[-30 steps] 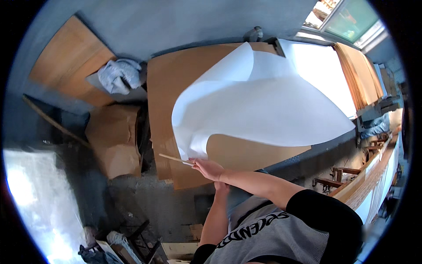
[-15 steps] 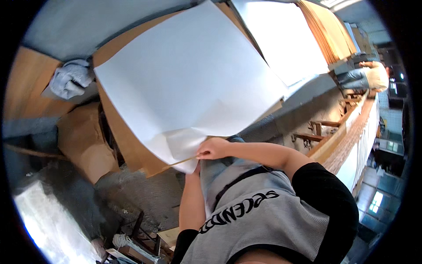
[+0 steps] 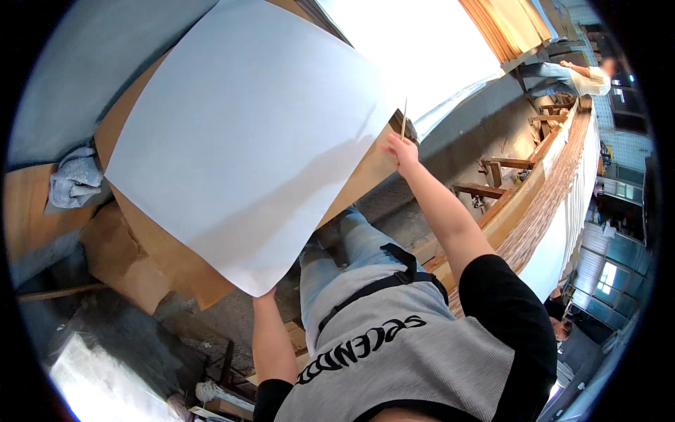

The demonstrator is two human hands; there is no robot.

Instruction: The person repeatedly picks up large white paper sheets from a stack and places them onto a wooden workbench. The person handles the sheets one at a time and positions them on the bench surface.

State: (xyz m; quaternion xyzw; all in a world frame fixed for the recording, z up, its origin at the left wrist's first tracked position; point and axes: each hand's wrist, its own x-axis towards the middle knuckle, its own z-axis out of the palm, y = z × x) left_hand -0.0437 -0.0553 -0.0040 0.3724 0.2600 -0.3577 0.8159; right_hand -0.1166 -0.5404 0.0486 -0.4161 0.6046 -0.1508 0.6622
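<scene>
A large white sheet of paper point(image 3: 246, 141) lies over brown board point(image 3: 365, 172), its near corner pointing toward me. At that corner is my left hand point(image 3: 265, 292), closed on the paper's edge, with most of its fingers hidden under the sheet. My right hand point(image 3: 403, 154) is raised beside the right edge of the board, off the paper. Between its fingers stands a thin, light wooden stick point(image 3: 404, 118), pointing up and away from me. A shadow of that arm crosses the white sheet.
Left of the sheet lies a crumpled grey cloth point(image 3: 76, 177), with torn brown paper point(image 3: 126, 257) below it. Bright white sheets point(image 3: 415, 49) lie beyond on the right. A long wooden bench point(image 3: 527, 204) runs along the right, with a person point(image 3: 587, 77) at its far end.
My right hand has moved from the near corner out to the right, carrying the stick. The creased near corner now lies smooth, and my left hand has shifted left with it.
</scene>
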